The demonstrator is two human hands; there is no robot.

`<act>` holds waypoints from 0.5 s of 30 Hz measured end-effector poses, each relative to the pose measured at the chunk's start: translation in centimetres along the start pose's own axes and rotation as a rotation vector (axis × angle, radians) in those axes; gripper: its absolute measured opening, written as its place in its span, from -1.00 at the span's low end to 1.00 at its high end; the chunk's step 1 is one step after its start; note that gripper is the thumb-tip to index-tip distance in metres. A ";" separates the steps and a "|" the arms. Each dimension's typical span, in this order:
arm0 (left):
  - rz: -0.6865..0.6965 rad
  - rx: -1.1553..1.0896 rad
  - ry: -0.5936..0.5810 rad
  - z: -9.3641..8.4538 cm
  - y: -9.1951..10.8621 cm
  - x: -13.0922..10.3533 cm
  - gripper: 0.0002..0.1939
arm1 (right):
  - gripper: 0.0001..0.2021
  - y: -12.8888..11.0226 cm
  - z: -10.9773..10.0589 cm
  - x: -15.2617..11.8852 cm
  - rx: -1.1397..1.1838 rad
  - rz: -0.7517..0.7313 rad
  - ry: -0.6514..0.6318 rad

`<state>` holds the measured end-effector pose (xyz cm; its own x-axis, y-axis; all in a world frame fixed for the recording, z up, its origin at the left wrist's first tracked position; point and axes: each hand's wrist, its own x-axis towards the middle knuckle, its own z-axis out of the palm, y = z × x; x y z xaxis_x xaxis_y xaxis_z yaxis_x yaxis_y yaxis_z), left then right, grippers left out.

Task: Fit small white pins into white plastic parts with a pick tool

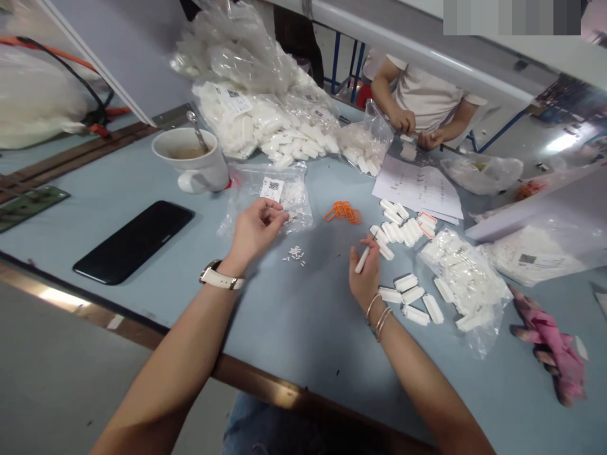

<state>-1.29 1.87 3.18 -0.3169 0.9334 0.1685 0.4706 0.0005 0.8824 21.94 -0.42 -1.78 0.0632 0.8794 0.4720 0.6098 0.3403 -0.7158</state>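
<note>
My left hand [260, 229], with a watch on the wrist, is over the near edge of a clear labelled bag [298, 197] of small white pieces. Its thumb and fingertips are pinched together; anything between them is too small to make out. My right hand [365, 272] holds a slim white tool [363, 260] with a thin dark tip. A little pile of tiny white pieces [296, 253] lies between my hands. Orange frames [344, 213] sit beyond it. White rectangular parts [401, 232] lie beyond and to the right of my right hand, two with orange edges.
A mug [192, 158] with a spoon and a black phone [135, 242] are at left. Bags of white parts [265, 120] are heaped behind. Papers [417, 186], another bag [467, 278] and a pink item [552, 344] are at right. A person's hands [417, 129] work across the table.
</note>
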 end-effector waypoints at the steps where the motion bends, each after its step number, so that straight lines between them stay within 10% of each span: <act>1: -0.008 0.017 0.020 -0.2 0.0 0.1 -0.84 | -0.76 0.2 0.1 0.1 -0.005 0.017 0.032; 7: -0.010 0.171 0.038 -0.7 -0.2 0.3 -0.87 | -0.75 -0.2 -0.2 0.0 -0.036 -0.041 -0.022; 15: 0.074 0.545 -0.276 -0.6 -0.2 0.0 -0.67 | -0.90 -1.0 -0.7 -0.1 -0.041 -0.278 -0.187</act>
<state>-1.89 1.70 3.26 -0.0767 0.9964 0.0361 0.8593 0.0477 0.5092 21.84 -1.08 -0.78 -0.2538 0.8020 0.5407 0.6149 0.5653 -0.5499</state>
